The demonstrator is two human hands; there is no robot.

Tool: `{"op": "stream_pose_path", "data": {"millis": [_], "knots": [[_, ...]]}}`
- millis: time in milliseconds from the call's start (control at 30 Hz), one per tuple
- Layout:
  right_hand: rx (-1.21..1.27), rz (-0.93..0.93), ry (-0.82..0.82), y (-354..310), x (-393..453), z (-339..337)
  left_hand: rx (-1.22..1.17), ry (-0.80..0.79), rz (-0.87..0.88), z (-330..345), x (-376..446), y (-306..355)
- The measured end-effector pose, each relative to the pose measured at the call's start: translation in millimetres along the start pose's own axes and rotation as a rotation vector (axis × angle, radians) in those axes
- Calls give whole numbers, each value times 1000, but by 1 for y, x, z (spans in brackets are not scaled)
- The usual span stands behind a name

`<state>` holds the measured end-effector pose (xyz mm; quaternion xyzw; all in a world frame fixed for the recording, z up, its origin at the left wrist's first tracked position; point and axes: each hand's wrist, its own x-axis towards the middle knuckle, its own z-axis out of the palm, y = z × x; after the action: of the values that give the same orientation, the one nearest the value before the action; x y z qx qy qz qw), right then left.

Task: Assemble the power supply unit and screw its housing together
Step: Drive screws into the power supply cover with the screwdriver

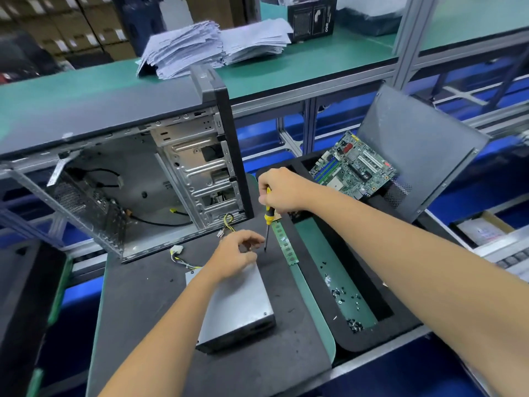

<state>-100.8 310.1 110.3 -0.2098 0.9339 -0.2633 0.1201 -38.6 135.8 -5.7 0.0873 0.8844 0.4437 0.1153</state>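
Black mat [148, 296] bears power supply [237, 305]; right fingers [274, 196] grip screwdriver [268, 216], left fingers [252, 245] unclear.

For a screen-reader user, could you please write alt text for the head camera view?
A person's right hand holds a yellow-and-black screwdriver upright, tip down beside the left hand, whose fingers are curled above the far end of a grey power supply unit on a dark mat. An open computer case stands behind.

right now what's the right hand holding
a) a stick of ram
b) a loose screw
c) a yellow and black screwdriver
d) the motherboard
c: the right hand grips the handle of the yellow and black screwdriver, whose tip points down by the left hand at the far end of the power supply unit.
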Motion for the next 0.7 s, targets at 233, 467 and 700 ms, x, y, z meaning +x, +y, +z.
{"op": "stream_pose_path", "data": {"millis": [233,467,700], "knots": [[72,-34,56,-24,3,-8,11,77,50,-11,-7,1],[35,-101,77,-40,9,-2,-69,143,9,-26,-11,-5],[-7,-155,93,-47,16,7,-49,240,33,-32,-13,-8]]}}
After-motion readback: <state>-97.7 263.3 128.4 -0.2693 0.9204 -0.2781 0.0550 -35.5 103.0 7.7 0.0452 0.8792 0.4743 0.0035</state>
